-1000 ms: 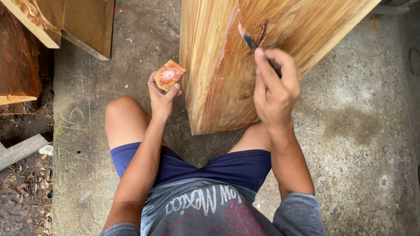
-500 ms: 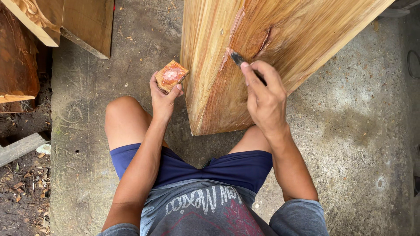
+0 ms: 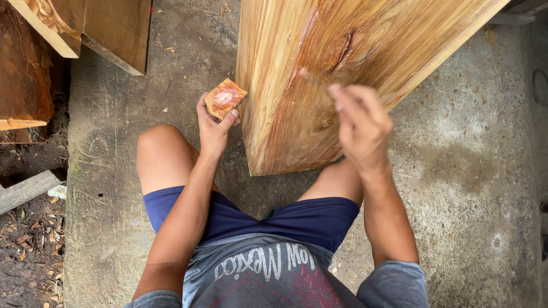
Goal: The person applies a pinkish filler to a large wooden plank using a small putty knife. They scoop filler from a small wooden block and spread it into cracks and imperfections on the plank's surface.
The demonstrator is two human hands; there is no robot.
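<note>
Concrete floor (image 3: 456, 188), wood slab (image 3: 319, 85), timber offcuts (image 3: 108, 28).

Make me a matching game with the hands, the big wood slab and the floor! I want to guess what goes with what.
Things:
1. left hand
2. right hand
3. big wood slab
4. concrete floor

Descriptions:
A. grey and speckled
B. blurred, over the slab's face
C. holds a small wooden block
D. pale and reddish grain with a dark crack

Pairs: 1-C, 2-B, 3-D, 4-A
</note>
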